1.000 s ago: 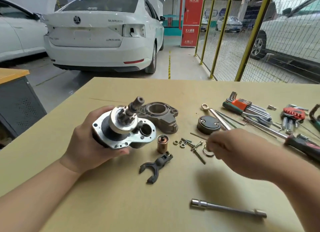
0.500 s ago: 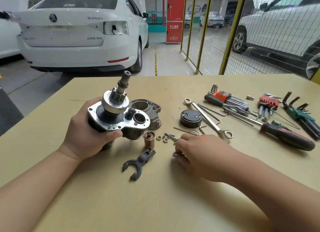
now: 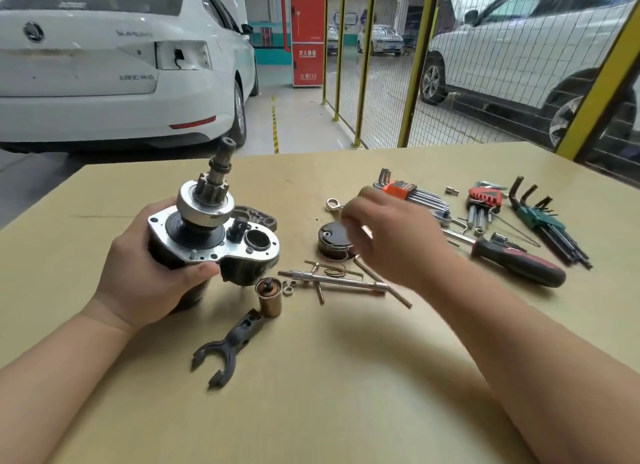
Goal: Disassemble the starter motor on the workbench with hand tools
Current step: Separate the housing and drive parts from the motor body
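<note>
The left hand (image 3: 149,276) grips the motor (image 3: 214,237) from its left side, fingers curled round the dark body and the thumb pressed under the silver flange. It holds the motor just above the bench (image 3: 346,394), at the left of the parts, with the pinion (image 3: 211,190) and shaft (image 3: 221,162) pointing up and tilted a little to the right. The right hand (image 3: 388,235) hovers over the black cap (image 3: 329,238) with fingers curled in. It is blurred, and I cannot tell whether they pinch anything. Behind the motor lies the grey housing (image 3: 258,216). In front of it stand a copper sleeve (image 3: 268,297) and, nearer still, the black fork (image 3: 225,346) lying flat. Small nuts (image 3: 289,287) sit just beside the sleeve; a steel bar (image 3: 332,280) lies to their right, with a spring (image 3: 334,272) touching it. Further right are the tools — a screwdriver (image 3: 519,261) with a red and black handle, and hex keys in an orange set (image 3: 401,190), a red set (image 3: 485,195) and a green set (image 3: 540,218). A wrench ring (image 3: 333,204) shows just beyond the right hand's fingers.
</note>
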`<state>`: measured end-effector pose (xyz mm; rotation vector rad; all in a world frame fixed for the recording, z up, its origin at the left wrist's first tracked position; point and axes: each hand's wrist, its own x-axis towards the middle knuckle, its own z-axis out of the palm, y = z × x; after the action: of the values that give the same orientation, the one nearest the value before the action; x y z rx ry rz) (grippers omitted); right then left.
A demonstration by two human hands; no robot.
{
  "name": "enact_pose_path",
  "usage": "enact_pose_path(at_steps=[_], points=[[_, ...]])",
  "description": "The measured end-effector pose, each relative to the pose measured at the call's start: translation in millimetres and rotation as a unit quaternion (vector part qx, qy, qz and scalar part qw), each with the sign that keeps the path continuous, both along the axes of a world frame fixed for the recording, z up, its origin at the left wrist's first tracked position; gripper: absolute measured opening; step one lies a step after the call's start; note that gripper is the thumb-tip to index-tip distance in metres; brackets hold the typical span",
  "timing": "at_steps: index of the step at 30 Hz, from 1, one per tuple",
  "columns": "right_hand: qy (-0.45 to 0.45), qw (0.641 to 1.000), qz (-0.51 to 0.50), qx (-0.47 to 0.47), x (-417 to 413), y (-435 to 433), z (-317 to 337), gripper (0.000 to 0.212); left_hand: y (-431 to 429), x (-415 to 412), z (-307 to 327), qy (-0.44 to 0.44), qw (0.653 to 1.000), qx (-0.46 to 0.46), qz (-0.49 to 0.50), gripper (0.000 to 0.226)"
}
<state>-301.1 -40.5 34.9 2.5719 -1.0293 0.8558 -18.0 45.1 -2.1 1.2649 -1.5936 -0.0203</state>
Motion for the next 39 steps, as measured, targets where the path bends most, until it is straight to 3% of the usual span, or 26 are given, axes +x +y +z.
enact_pose_path(at_steps=[2, 4, 6, 11, 14, 16, 18, 19, 21, 26, 31, 39], points=[[0.029, 0.975, -0.201, 0.09, -43, -24, 14, 0.024, 1, 0, 0, 0.004, 1.0, -0.01, -0.005, 0.061], [0.127, 0.909, -0.336, 0.211, -89, -40, 15, 0.028, 4, 0, 1, 0.001, 1.0, -0.016, -0.01, 0.065], [0.173, 0.858, -0.391, 0.284, -118, -45, 3, 0.024, 9, -1, 5, -0.008, 1.0, -0.02, -0.014, 0.074], [0.174, 0.827, -0.431, 0.316, -133, -58, -15, 0.015, 24, 4, 5, -0.029, 0.999, -0.016, -0.02, 0.077], [0.167, 0.849, -0.414, 0.282, -134, -55, -6, 0.014, 30, 16, 2, -0.038, 0.999, -0.005, -0.001, 0.087], [0.11, 0.899, -0.361, 0.221, -123, -46, 8, 0.018, 31, 23, 0, -0.069, 0.998, 0.008, -0.001, 0.089], [0.017, 0.955, -0.228, 0.188, -95, -26, 24, 0.018, 32, 28, -2, -0.103, 0.994, 0.02, -0.006, 0.089], [-0.022, 0.967, -0.151, 0.204, -76, -13, 31, 0.016, 32, 30, -3, -0.114, 0.993, 0.022, -0.007, 0.089], [-0.027, 0.967, -0.049, 0.25, -40, 13, 40, 0.018, 32, 35, -6, -0.127, 0.992, 0.018, -0.008, 0.09], [0.032, 0.955, 0.013, 0.295, 0, 39, 30, 0.024, 30, 42, -14, -0.153, 0.988, 0.005, 0.002, 0.093], [0.057, 0.945, 0.004, 0.322, -2, 42, 10, 0.006, 27, 46, -17, -0.21, 0.977, -0.024, 0.006, 0.095], [0.052, 0.941, 0.006, 0.334, -7, 41, 6, 0.005, 27, 44, -17, -0.28, 0.958, -0.054, 0.037, 0.09]])
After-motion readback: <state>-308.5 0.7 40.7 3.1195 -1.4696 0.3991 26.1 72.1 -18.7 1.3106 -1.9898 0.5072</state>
